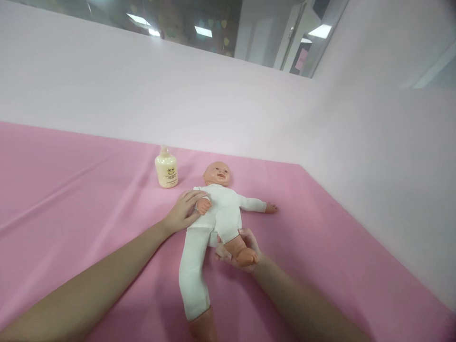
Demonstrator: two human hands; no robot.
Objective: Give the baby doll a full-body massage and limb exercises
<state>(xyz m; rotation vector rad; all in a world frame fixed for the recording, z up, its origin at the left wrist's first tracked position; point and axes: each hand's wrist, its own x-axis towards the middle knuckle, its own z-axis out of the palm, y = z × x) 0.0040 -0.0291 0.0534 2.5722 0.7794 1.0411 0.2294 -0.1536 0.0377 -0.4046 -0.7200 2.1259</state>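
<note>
A baby doll in white clothes lies face up on the pink cloth, head pointing away from me. My left hand rests flat on the doll's side by its bent arm. My right hand cups the doll's bare leg from below, lifting it slightly. The doll's other leg, in a white trouser leg, stretches toward me.
A cream pump bottle stands upright on the cloth just left of the doll's head. A pale wall runs behind and along the right side of the surface.
</note>
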